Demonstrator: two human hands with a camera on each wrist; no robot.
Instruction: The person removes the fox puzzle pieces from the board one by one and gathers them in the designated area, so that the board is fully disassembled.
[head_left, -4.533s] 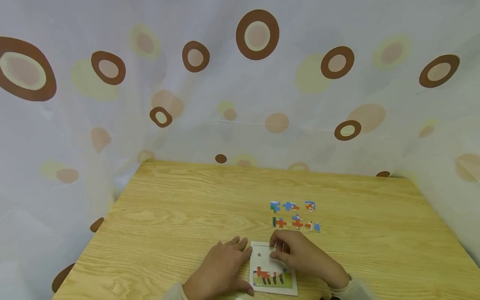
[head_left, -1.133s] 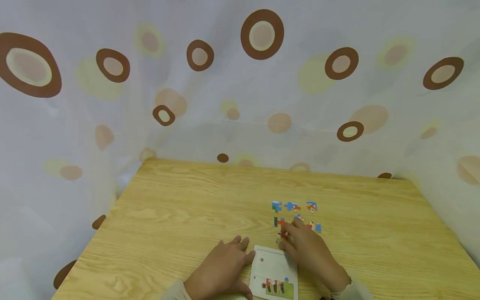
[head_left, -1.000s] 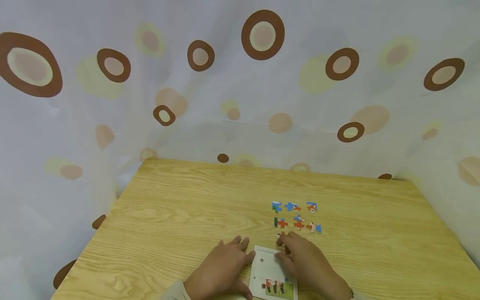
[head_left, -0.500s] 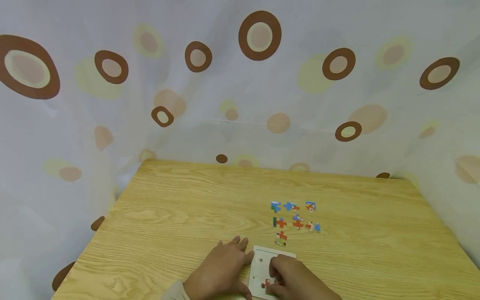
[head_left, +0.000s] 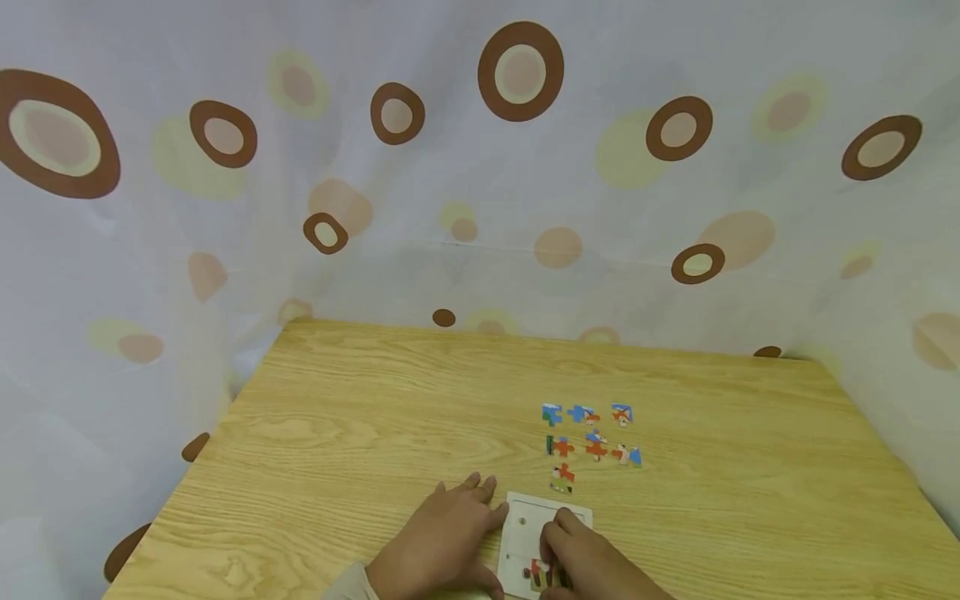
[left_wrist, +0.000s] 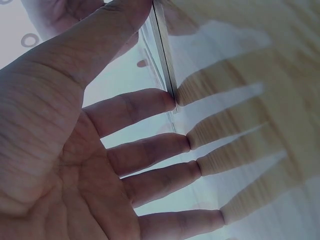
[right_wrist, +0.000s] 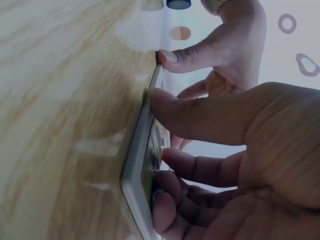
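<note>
A white puzzle tray (head_left: 527,537) lies near the table's front, with several picture pieces (head_left: 537,575) in its lower part. My left hand (head_left: 442,537) is spread flat beside it; in the left wrist view the straight fingers (left_wrist: 142,152) touch the table and the forefinger meets the tray's edge (left_wrist: 167,65). Bent over the tray is my right hand (head_left: 588,560). In the right wrist view its thumb (right_wrist: 195,115) rests at the tray's rim (right_wrist: 135,170), while the curled fingers touch the pieces inside. Whether they pinch one is hidden.
Beyond the tray, loose puzzle pieces lie in rows: blue ones (head_left: 552,414) at the back, red ones (head_left: 596,448) in the middle, and a red-green one (head_left: 562,478) nearest. A patterned curtain (head_left: 480,175) surrounds the wooden table (head_left: 360,433).
A red-green piece has left the tray and now lies below the loose rows. My right hand has come back from there to the tray's lower part. The left hand stays put.
</note>
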